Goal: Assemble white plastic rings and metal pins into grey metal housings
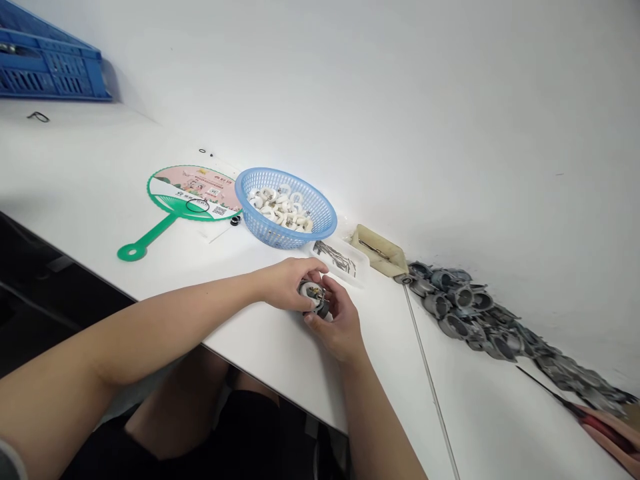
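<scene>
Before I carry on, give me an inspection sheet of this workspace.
Surface: white table, seam at right.
Job's things: held part; basket of white rings; tray of thin metal pieces; pile of metal parts.
Clutter: fan, partly hidden by the basket.
Left hand: gripping the part.
Right hand: gripping the part's other side.
Cables: nothing seen on the table; too dark below to tell.
Surroundings: wall; blue crate, far left; another person's hand holding a red-handled tool, lower right.

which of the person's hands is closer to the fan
Left. The left hand holds a round part to the right of the fan; the right hand, on the same part, is farther right.
</scene>
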The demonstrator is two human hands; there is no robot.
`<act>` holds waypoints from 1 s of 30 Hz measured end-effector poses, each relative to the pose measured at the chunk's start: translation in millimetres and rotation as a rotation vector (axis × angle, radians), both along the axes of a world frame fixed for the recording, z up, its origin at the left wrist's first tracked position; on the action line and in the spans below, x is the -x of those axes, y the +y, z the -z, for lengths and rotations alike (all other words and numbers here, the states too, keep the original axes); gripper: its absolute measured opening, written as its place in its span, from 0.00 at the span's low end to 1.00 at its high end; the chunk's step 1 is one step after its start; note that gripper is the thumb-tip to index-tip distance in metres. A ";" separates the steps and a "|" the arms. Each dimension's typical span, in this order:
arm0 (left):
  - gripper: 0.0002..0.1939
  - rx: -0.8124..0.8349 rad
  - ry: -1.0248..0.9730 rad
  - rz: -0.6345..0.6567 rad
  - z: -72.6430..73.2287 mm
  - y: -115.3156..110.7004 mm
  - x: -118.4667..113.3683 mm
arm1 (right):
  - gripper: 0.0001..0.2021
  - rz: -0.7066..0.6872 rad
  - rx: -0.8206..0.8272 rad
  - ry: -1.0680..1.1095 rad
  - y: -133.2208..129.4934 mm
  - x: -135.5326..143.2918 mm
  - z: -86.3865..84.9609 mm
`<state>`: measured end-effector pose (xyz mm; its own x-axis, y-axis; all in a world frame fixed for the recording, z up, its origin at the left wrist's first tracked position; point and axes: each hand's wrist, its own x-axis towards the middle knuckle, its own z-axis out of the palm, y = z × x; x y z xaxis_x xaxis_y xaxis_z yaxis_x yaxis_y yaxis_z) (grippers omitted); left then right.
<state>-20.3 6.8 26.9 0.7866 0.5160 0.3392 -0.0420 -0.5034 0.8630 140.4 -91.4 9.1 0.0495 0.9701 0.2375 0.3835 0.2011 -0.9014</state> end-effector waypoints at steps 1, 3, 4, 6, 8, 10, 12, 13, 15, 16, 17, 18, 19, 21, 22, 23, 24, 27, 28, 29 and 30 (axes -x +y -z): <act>0.31 0.021 -0.021 -0.011 1.8 0.4 -1.2 | 0.36 0.009 0.012 0.003 -0.3 0.1 0.4; 0.28 0.046 -0.058 -0.076 5.2 1.9 -3.9 | 0.37 0.053 0.025 -0.017 -0.9 0.2 1.4; 0.26 0.049 -0.072 -0.128 6.6 2.9 -5.1 | 0.37 0.080 0.027 -0.033 -1.1 0.1 1.9; 0.23 0.056 -0.093 -0.242 8.6 5.4 -7.4 | 0.38 0.114 0.026 -0.062 -1.1 -0.4 2.5; 0.20 0.071 -0.108 -0.326 10.2 8.0 -9.3 | 0.39 0.109 0.025 -0.089 -0.7 -1.1 2.2; 0.17 0.077 -0.117 -0.381 11.9 10.2 -11.6 | 0.40 0.081 0.020 -0.124 0.1 -1.4 1.0; 0.18 0.085 -0.126 -0.423 14.3 11.8 -14.5 | 0.40 0.063 0.017 -0.158 0.8 -0.3 -1.3; 0.18 0.096 -0.129 -0.440 15.8 12.4 -16.1 | 0.40 0.063 0.016 -0.169 1.1 0.9 -2.7; 0.20 0.125 -0.127 -0.467 19.2 13.4 -19.2 | 0.39 0.087 0.025 -0.181 1.3 4.4 -5.4; 0.20 0.136 -0.122 -0.476 20.9 13.9 -20.4 | 0.38 0.107 0.033 -0.182 1.2 6.5 -6.6; 0.21 0.142 -0.116 -0.482 22.7 14.4 -21.3 | 0.37 0.132 0.041 -0.179 0.9 8.6 -7.5; 0.22 0.144 -0.109 -0.484 24.3 15.0 -21.9 | 0.37 0.161 0.048 -0.174 0.6 10.6 -8.0; 0.23 0.143 -0.104 -0.487 25.9 15.7 -22.0 | 0.38 0.191 0.053 -0.166 0.1 12.4 -8.3; 0.23 0.145 -0.090 -0.498 28.6 17.2 -21.5 | 0.38 0.259 0.054 -0.134 -1.3 14.8 -7.8; 0.23 0.148 -0.081 -0.508 29.5 17.8 -20.9 | 0.39 0.294 0.053 -0.116 -2.3 15.3 -7.3; 0.23 0.153 -0.071 -0.518 30.1 18.3 -20.3 | 0.39 0.334 0.053 -0.100 -3.4 15.1 -6.7; 0.22 0.155 -0.059 -0.526 30.3 18.6 -19.6 | 0.39 0.375 0.051 -0.085 -4.9 14.2 -6.4; 0.21 0.127 -0.016 -0.531 28.8 17.5 -17.6 | 0.40 0.490 0.025 -0.030 -11.7 4.9 -8.5; 0.21 0.113 -0.004 -0.523 27.9 16.5 -16.9 | 0.41 0.527 0.004 -0.008 -15.0 -1.1 -10.7; 0.21 0.098 0.004 -0.509 27.1 15.2 -16.4 | 0.41 0.567 -0.023 0.014 -19.2 -8.9 -13.6; 0.21 0.088 0.010 -0.494 26.5 13.7 -15.8 | 0.41 0.612 -0.054 0.031 -24.2 -18.5 -17.2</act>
<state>-4.5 20.6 0.4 0.4443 0.8537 0.2716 0.1914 -0.3866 0.9022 159.0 -115.6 26.3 0.6013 0.7503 0.2747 0.4171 -0.0016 -0.9088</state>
